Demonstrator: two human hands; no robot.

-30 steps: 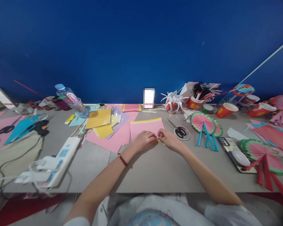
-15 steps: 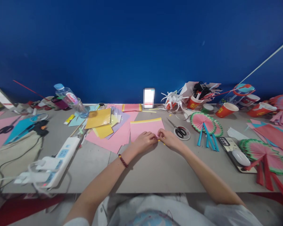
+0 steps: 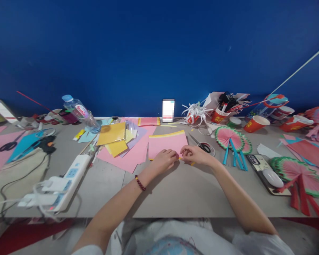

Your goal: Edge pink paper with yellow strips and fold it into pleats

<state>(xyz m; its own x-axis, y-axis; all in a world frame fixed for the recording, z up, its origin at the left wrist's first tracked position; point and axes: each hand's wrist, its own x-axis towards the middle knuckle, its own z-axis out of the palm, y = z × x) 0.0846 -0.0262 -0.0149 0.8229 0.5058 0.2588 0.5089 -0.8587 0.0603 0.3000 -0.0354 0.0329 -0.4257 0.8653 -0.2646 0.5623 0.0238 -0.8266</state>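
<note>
As the head view shows, the pink sheet (image 3: 167, 142) lies on the table (image 3: 170, 198); the left hand (image 3: 164, 161) and right hand (image 3: 194, 154) meet, fingers bent, at its near edge, their grip impossible to tell. Keeping the yellow edging (image 3: 151, 159) flush likely matters most.

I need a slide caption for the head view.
Left hand and right hand at a pink sheet with yellow edges.

On the clear bottle (image 3: 81, 111) at the far left, a slanted brand name is printed, seemingly to be read as "Ganten". Yellow marks on the red paper cup (image 3: 257, 124) at the far right are too small to be deciphered; the upright phone's screen (image 3: 168, 110) is pixelated.
</note>
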